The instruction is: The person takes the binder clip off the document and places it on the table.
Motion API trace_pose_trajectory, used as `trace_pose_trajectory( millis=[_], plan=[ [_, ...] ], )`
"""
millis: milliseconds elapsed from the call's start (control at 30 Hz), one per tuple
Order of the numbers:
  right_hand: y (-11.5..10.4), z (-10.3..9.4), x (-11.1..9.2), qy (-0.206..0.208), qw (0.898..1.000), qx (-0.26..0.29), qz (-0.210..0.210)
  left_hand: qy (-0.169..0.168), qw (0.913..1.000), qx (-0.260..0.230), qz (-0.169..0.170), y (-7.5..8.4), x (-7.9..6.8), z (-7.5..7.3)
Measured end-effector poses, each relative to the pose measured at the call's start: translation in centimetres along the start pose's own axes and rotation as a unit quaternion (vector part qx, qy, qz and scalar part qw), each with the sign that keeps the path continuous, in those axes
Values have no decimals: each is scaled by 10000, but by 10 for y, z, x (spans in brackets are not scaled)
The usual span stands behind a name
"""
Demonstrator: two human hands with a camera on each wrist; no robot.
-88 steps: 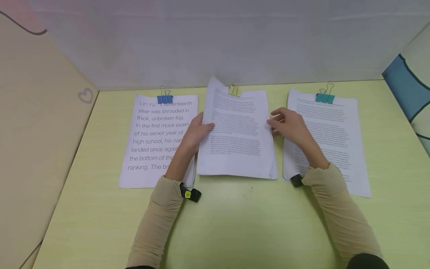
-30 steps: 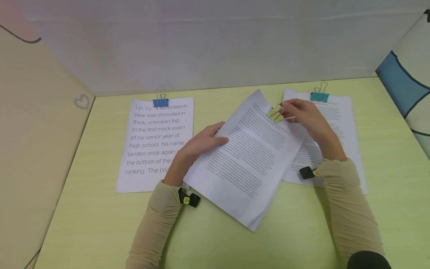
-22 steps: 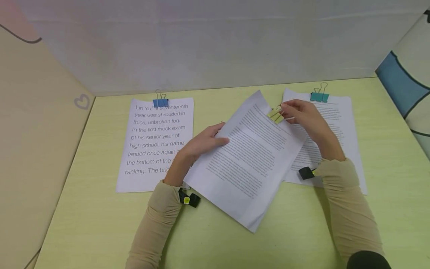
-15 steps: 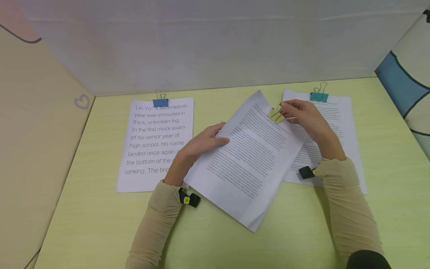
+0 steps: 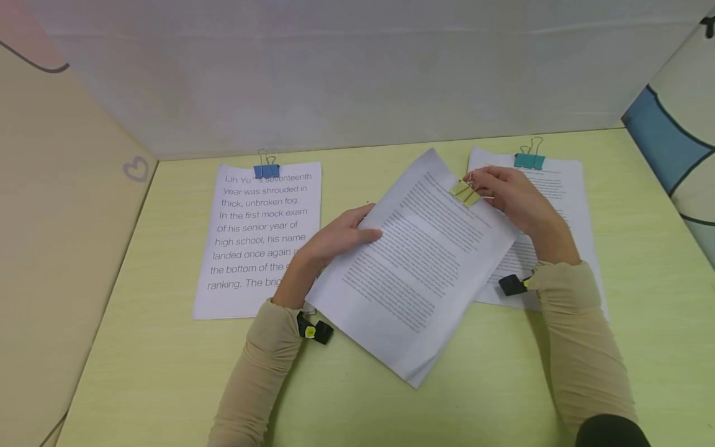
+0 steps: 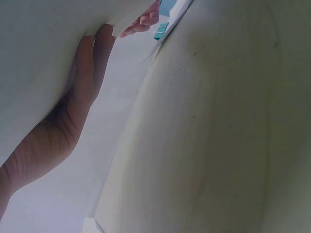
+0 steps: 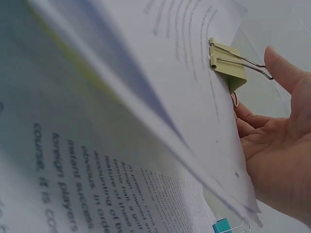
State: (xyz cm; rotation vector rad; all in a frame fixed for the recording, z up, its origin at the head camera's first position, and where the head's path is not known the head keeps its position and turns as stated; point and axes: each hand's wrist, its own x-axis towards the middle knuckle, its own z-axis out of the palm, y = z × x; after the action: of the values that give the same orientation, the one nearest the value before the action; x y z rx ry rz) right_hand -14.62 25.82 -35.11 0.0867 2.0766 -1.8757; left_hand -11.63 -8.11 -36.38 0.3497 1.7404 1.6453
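My left hand [image 5: 341,236] holds the left edge of a printed paper stack [image 5: 402,267], thumb on top and fingers underneath. In the left wrist view the fingers [image 6: 85,68] lie along its underside. The stack is tilted, its top turned toward the right. A yellow binder clip [image 5: 465,193] sits on its top edge. My right hand [image 5: 516,198] pinches that clip's wire handles. In the right wrist view the thumb [image 7: 277,60] presses one handle of the clip [image 7: 228,63], with the other fingers behind the second handle. The clip body still overlaps the paper edge.
At left on the table [image 5: 363,416] lies a large-print stack [image 5: 257,230] with a blue binder clip [image 5: 267,171]. Another stack [image 5: 564,205] with a teal binder clip [image 5: 529,161] lies at right, partly under the held papers and right arm. A pale wall [image 5: 357,74] closes the back.
The middle stack has been raised and turned clockwise. My right hand has gone from its right edge to the yellow clip. In the last half second clip and hand have shifted slightly right.
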Motion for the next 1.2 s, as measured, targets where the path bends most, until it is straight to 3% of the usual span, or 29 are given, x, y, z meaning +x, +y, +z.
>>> trace_pose_trajectory(
  millis=[467,700,833,1000,1200],
  plan=[
    [1,6,1,181,9986,-483,141,-38,10000,-33,-74,-2,-1,0],
    [-2,11,1,958,9939,-501,-233,-6,10000,15,-83,-1,-1,1],
    [-2,10,-1,1474,9878,96,-487,-57,9999,38,-78,-1,0,1],
    [-3,9,0,1699,9786,965,-648,-67,9999,-14,-75,-1,0,1],
    [-3,8,-2,2034,9716,865,-847,24,10000,49,-83,0,-2,0]
  ],
)
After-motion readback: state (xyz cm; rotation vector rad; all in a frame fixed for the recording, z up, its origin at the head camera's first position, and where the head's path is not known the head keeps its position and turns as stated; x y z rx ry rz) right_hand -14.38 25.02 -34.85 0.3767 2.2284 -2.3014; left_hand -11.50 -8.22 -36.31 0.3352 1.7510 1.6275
